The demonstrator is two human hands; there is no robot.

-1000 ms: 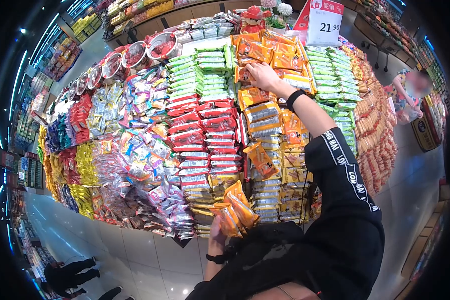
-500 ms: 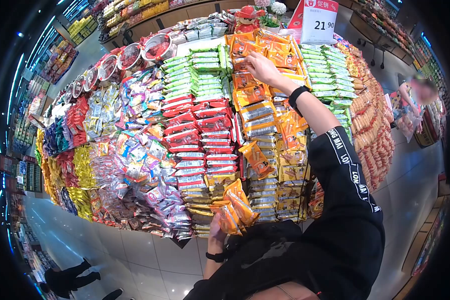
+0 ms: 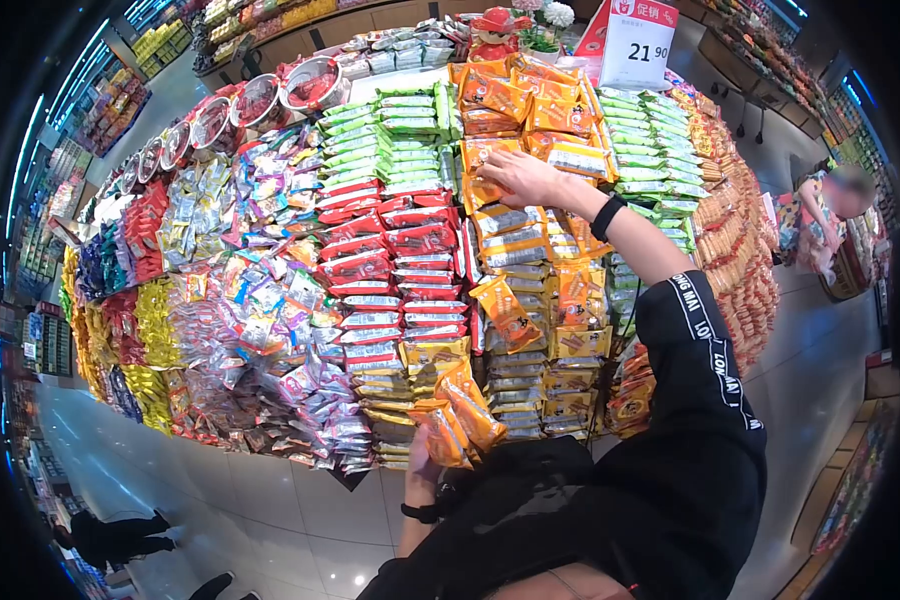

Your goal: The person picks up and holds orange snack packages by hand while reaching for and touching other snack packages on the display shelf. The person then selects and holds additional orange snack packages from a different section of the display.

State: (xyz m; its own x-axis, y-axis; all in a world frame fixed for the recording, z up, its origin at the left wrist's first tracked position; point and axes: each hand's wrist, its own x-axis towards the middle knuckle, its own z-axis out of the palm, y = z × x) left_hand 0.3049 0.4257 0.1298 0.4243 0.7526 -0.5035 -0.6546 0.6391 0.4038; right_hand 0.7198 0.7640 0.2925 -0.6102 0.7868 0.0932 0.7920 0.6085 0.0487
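Observation:
My left hand (image 3: 422,458) is low at the front edge of the display, closed around orange snack packets (image 3: 457,425) that lean over yellow-gold ones. Higher up, my right hand (image 3: 520,178) lies with fingers stretched out over an orange packet (image 3: 483,152) in the orange column. More orange packets (image 3: 560,116) are stacked just beyond it. Below the right hand, a single orange packet (image 3: 508,312) lies slanted across the rows. Red packets (image 3: 425,240) run in rows to the left of that column.
Green packets (image 3: 650,150) flank the orange ones. A price sign (image 3: 638,48) reading 21.90 stands at the back beside a red-hatted figurine (image 3: 494,38). Loose candy (image 3: 240,330) and round tubs (image 3: 312,84) fill the left. People appear at the right (image 3: 820,215) and lower left (image 3: 120,538).
My right hand has come nearer, down the orange column, and its fingers have spread. An orange packet now lies angled at the far end of the column. My left hand keeps its packets.

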